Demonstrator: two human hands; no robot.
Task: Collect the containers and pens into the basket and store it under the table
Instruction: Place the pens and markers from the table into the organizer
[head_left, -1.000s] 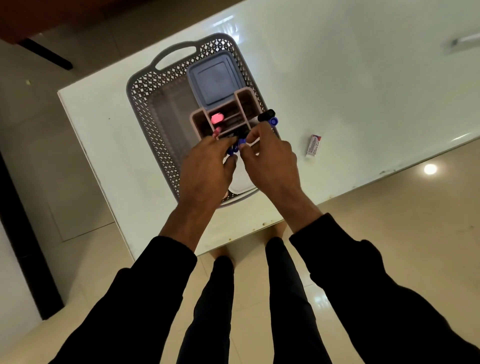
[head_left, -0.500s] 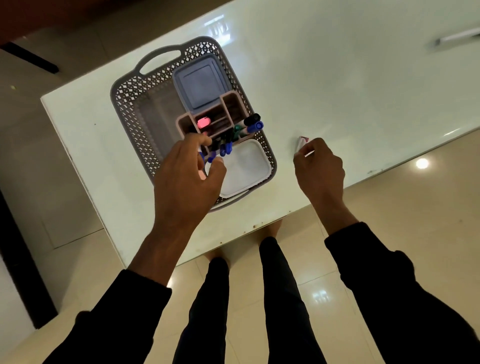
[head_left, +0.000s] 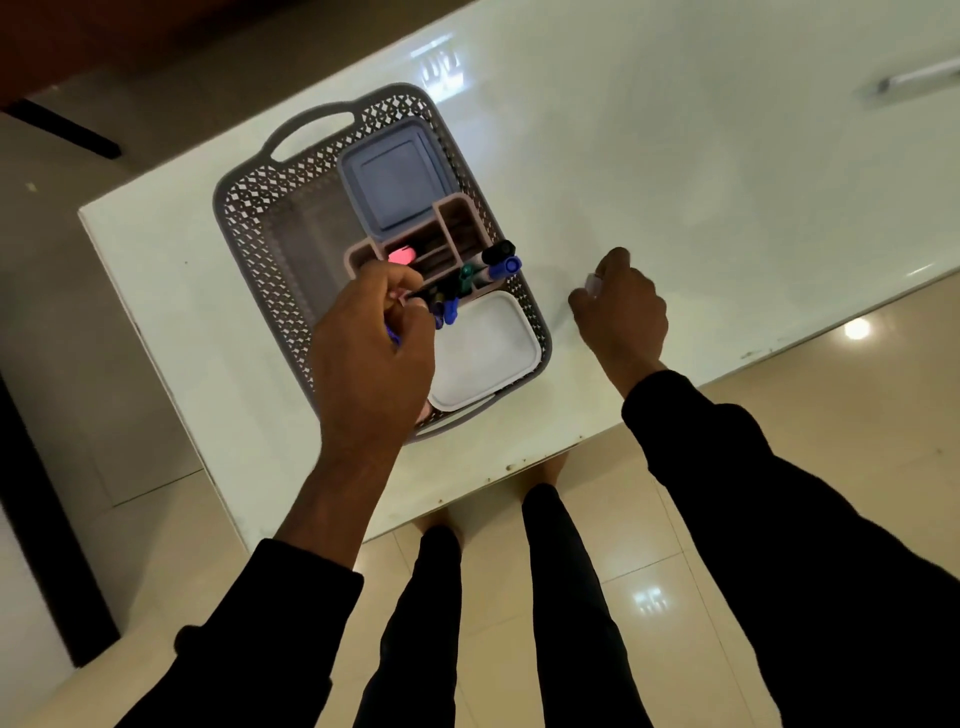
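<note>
Change: the right hand (head_left: 618, 306), which was reaching a small white item on the counter (head_left: 727, 171) half a second ago, is now closing over it; the left hand (head_left: 371, 332) is dropping lower among the pens (head_left: 485, 265).
Left grip: fingers are pinching a dark pen at centre frame, just over the pink organiser (head_left: 452, 218).
Right grip: fingers are curling round the small pale item (head_left: 592, 283), right of centre, which is showing only as a sliver.
Basket: the grey basket (head_left: 249, 218) is sitting on the counter at upper centre, holding the blue-lidded container (head_left: 397, 176), the organiser and the white-lidded container (head_left: 483, 348); it is not yet under the counter.
Risk: the pens are leaning out over the organiser's edge, so a nudge from the left hand could be tipping them onto the counter.
Hidden: the left palm is covering the basket's near corner; the item's label is unreadable; the object at the upper right edge is too blurred to name.
</note>
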